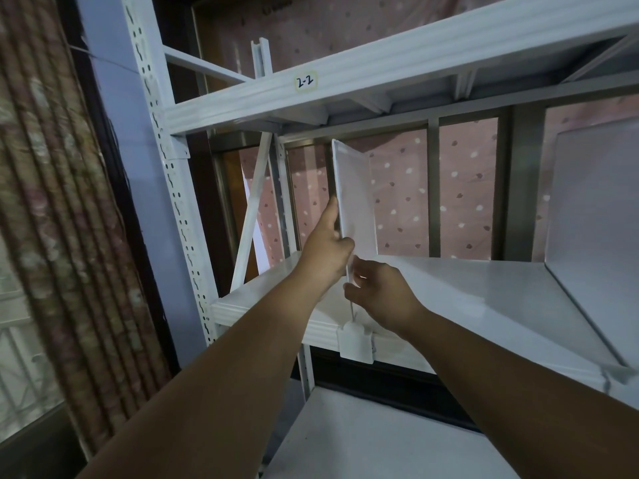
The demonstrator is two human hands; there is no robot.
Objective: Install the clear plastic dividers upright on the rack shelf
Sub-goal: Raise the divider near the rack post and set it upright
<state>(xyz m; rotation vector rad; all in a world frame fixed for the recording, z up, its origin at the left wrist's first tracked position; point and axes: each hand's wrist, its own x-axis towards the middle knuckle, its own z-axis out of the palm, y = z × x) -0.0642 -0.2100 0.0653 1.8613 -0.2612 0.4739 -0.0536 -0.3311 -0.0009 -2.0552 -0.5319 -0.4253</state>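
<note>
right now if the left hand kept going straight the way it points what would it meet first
The left hand already touches the clear divider; beyond that, probably the polka-dot backing, though depth is unclear.

The scene is dim and evenly lit, with a cool cast. Soft daylight filters through the pink spotted curtain (401,188) behind the rack and a pale window at lower left. The white shelf (484,288) carries a mild sheen (no harsh glare). The striped curtain (52,202) at left is smeared by blur, and the wide lens bends the rack post (166,167) and beams.
</note>
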